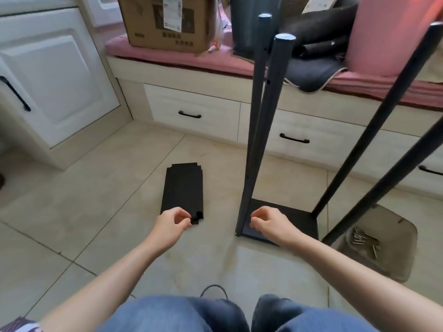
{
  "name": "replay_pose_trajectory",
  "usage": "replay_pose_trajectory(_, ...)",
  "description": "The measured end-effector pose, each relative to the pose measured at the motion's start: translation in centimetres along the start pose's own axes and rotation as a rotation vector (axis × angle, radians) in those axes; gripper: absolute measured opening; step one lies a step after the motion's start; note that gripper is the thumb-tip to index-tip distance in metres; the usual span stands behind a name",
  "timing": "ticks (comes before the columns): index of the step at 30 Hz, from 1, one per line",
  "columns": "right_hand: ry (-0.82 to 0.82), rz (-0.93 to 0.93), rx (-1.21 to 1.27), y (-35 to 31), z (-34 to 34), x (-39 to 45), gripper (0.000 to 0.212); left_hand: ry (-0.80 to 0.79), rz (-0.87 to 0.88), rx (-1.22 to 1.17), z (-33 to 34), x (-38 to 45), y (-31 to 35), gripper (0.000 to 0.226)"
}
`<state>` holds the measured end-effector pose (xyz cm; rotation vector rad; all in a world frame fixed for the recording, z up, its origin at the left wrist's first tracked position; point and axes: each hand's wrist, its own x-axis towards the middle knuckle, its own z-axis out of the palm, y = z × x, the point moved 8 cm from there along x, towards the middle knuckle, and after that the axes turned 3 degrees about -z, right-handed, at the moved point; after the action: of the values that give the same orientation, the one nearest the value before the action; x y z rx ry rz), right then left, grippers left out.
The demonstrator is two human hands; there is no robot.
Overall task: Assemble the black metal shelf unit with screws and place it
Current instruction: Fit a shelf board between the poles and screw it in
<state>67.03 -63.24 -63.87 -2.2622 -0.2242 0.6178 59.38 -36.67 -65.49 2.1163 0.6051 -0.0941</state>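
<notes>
The black shelf frame (268, 130) stands upright on the tiled floor (96, 188) with four posts on its base panel (297, 219), a loose black panel (183, 190) lies flat left of it, and the left hand (171, 222) and right hand (269, 222) hover with loosely curled fingers, holding nothing.

Flat black metal shelf panel (183, 189) on tiled floor (96, 212), left of upright black metal shelf frame (275, 219). Grey mat with loose screws (381, 243) right of frame. Brown cardboard box (165, 20) behind, on pink cushioned bench (182, 58).
</notes>
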Motion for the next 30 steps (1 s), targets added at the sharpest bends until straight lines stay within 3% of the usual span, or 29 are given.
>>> replay_pose_trajectory(11,-0.257,-0.007,-0.096,-3.2,12.3,8.7,0.029,-0.004,-0.231,0.114,-0.4,7.6,-11.6,0.007)
replay_pose_trajectory(21,-0.304,0.136,-0.215,-0.9,18.4,18.5,0.042,0.072,-0.366,0.053,0.3,15.0,-16.0,0.049)
replay_pose_trajectory(24,-0.326,0.184,-0.133,-0.2,20.0,20.2,0.04,0.043,-0.417,-0.033,0.9,16.1,-16.7,0.053)
replay_pose_trajectory(27,-0.315,0.227,0.035,0.1,21.2,21.2,0.021,0.021,-0.426,-0.096,1.5,17.0,-17.3,0.044)
replay_pose_trajectory(30,-0.276,0.297,0.131,0.8,21.5,21.9,0.023,0.069,-0.44,-0.135,1.6,17.1,-17.7,0.046)
